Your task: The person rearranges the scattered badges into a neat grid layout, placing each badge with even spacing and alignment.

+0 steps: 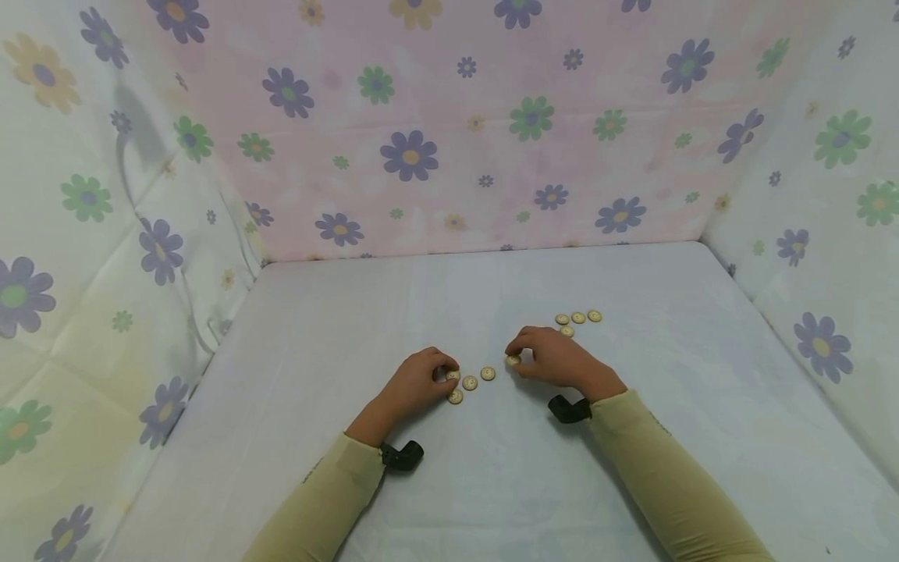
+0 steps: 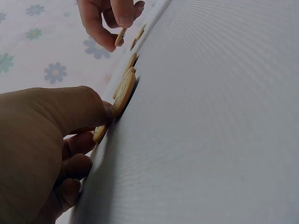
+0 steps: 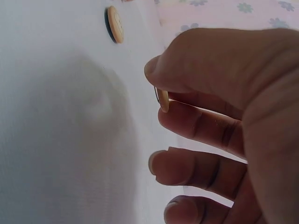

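Note:
My left hand (image 1: 413,384) pinches a small round wooden disc (image 1: 453,375) at table level, thumb on one side and forefinger on the other. Just in front of the thumb lies another wooden disc (image 1: 455,397), large in the left wrist view. Two more, a middle disc (image 1: 470,383) and a right-hand disc (image 1: 488,374), run in a slanting line toward my right hand (image 1: 556,359). Between its thumb and forefinger the right hand grips a disc (image 3: 163,100), seen edge-on in the right wrist view, its other fingers loosely bent. Dark markings show on the pale disc faces.
Beyond the right hand, a short row of discs (image 1: 578,318) lies on the white cloth, with one more disc (image 1: 566,332) in front of its left end. Flower-patterned fabric (image 1: 410,156) walls the table (image 1: 351,304) at the back and both sides. Black wrist cameras (image 1: 402,456) sit at both cuffs.

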`<move>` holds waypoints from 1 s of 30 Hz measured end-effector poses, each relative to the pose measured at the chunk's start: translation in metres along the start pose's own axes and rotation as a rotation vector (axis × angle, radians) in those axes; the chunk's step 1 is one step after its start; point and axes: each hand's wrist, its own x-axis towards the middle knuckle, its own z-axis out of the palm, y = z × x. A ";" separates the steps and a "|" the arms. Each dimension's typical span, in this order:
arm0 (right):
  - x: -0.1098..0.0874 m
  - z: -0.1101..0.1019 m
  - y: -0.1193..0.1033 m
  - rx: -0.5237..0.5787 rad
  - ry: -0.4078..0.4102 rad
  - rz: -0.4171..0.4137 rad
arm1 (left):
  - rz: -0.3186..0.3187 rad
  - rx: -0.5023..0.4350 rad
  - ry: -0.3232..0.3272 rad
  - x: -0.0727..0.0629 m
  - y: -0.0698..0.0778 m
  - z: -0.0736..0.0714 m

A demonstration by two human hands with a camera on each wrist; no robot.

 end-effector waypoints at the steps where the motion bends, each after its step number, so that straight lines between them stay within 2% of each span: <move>1: 0.000 0.000 0.002 0.003 0.005 0.001 | -0.001 0.000 -0.001 0.000 0.000 0.000; 30: -0.007 -0.020 0.023 0.019 0.037 0.086 | -0.017 0.002 -0.011 -0.001 0.003 -0.002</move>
